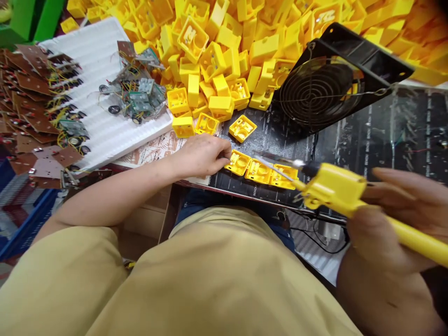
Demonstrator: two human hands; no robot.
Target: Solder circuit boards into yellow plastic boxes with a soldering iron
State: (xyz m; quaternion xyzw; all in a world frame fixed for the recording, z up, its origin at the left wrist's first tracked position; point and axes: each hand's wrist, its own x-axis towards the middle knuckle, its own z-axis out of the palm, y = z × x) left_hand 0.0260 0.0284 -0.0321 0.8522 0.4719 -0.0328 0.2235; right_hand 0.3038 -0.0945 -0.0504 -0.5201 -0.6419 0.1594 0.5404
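Note:
My right hand (pixel 388 224) is wrapped round a yellow soldering gun (pixel 336 186), whose metal tip and solder feed tube point left. The tip is blurred and hovers over a short row of open yellow plastic cases, apparently above them. My left hand (pixel 210 156) is closed, with thumb and forefinger pinched at the left end of the row, on the edge of the leftmost yellow case (pixel 238 163). Beside it sit a middle case (pixel 258 171) and a right case (pixel 284 176), partly behind the gun's tip. Small metal parts show inside them. Another open case (pixel 242 128) lies just behind.
A large heap of yellow cases (pixel 224 56) fills the back of the bench. A black fan (pixel 315 88) with a wire guard stands at the back right. On the left, a white foam sheet (pixel 115 140) bears wired circuit boards (pixel 143 95), beside stacked brown boards (pixel 31 102).

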